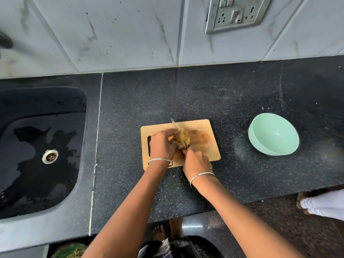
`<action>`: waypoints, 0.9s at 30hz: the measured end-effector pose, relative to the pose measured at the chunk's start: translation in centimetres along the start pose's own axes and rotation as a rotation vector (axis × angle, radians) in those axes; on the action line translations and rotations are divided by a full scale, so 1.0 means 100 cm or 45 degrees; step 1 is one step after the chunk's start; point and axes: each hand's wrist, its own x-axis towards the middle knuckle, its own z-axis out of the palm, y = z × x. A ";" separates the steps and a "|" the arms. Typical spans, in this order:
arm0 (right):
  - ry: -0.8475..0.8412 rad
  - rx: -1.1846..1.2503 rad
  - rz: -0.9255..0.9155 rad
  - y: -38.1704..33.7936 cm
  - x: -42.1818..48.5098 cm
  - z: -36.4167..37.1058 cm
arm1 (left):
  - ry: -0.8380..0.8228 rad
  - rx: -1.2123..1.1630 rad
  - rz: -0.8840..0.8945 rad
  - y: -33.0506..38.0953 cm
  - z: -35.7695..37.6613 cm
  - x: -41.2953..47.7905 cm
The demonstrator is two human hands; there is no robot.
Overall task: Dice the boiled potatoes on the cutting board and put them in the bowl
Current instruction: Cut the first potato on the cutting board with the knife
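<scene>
The left grip point(162, 144) is curled over the near-left side of a boiled potato point(184, 136), fingers holding it down on the wooden cutting board point(204, 146). Just right of it and nearer the person, the right grip point(197, 162) is closed tight round the handle of a knife point(175, 126), the handle hidden in the fist. The blade runs away from that grip across the potato. A pale green bowl point(260, 144) stands well right of both grips on the dark tabletop point(242, 101).
</scene>
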 end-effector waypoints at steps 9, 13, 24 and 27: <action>-0.010 -0.069 0.043 -0.004 0.006 0.008 | 0.003 -0.096 0.001 -0.007 -0.002 0.000; -0.008 -0.073 0.048 -0.005 0.006 0.011 | 0.001 -0.100 0.008 -0.009 -0.002 -0.001; -0.018 -0.004 0.058 0.016 -0.029 0.017 | -0.014 -0.048 0.013 -0.007 -0.004 -0.002; -0.046 0.016 0.092 0.025 -0.048 0.019 | -0.039 -0.048 0.009 -0.004 -0.005 -0.004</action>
